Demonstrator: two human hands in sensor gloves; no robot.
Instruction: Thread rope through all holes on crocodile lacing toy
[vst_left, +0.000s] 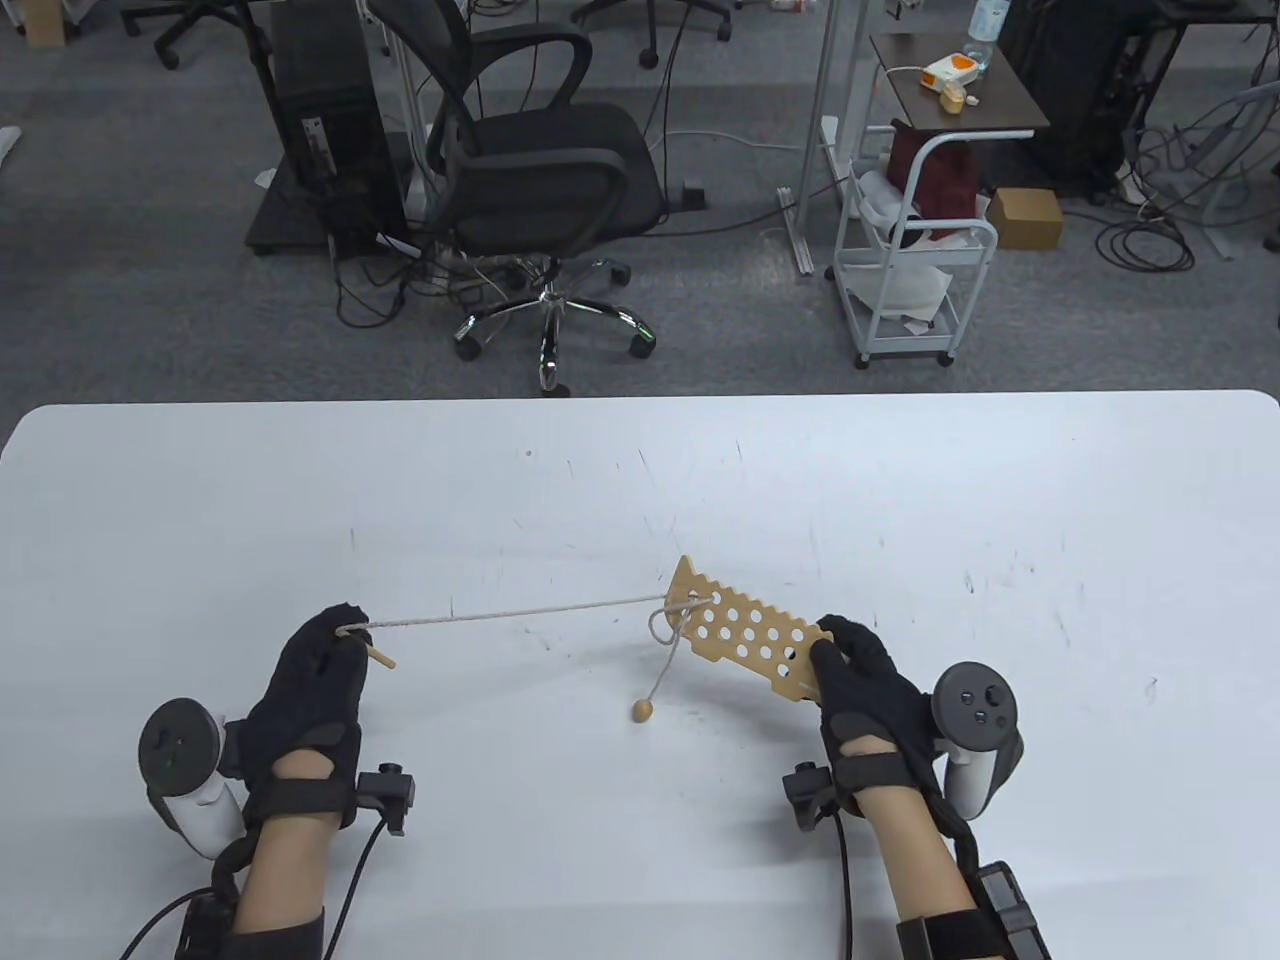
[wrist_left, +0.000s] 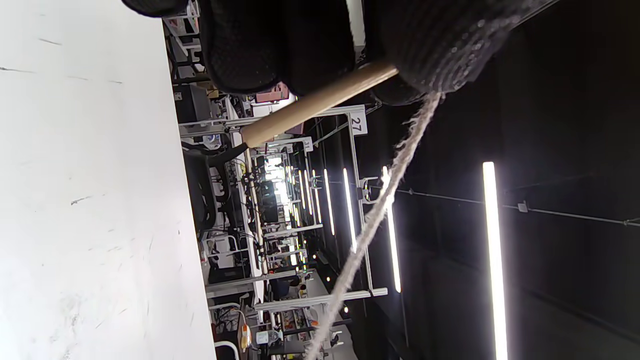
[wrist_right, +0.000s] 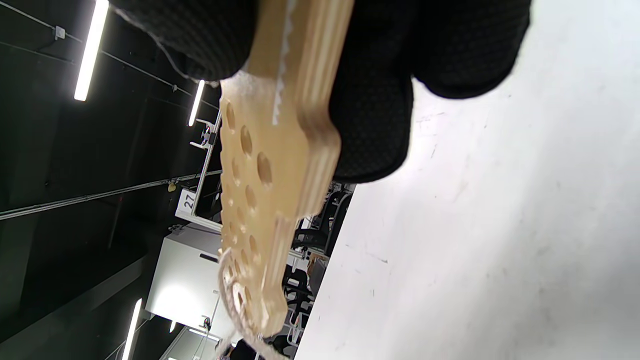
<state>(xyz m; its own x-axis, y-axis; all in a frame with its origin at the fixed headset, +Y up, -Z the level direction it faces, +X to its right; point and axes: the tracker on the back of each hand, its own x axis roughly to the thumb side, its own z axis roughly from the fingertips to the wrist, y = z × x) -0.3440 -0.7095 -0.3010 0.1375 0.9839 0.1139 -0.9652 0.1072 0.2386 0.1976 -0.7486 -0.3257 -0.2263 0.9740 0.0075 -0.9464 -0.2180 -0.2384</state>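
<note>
The wooden crocodile board (vst_left: 745, 633) with several round holes is lifted off the white table (vst_left: 640, 480), and my right hand (vst_left: 850, 665) grips its near end. In the right wrist view the board (wrist_right: 272, 165) runs away from my fingers (wrist_right: 370, 100). A pale rope (vst_left: 510, 612) stretches taut from a hole at the board's far end to my left hand (vst_left: 335, 645), which pinches the rope by its wooden needle (vst_left: 380, 656). The needle (wrist_left: 315, 102) and rope (wrist_left: 380, 210) show under my left fingers. A loop of rope hangs at the board's far end, ending in a wooden bead (vst_left: 641, 711).
Beyond the table's far edge stand an office chair (vst_left: 540, 190), a computer tower (vst_left: 325, 110) and a white trolley (vst_left: 910, 250) on grey carpet. Cables trail from both wrists at the near edge.
</note>
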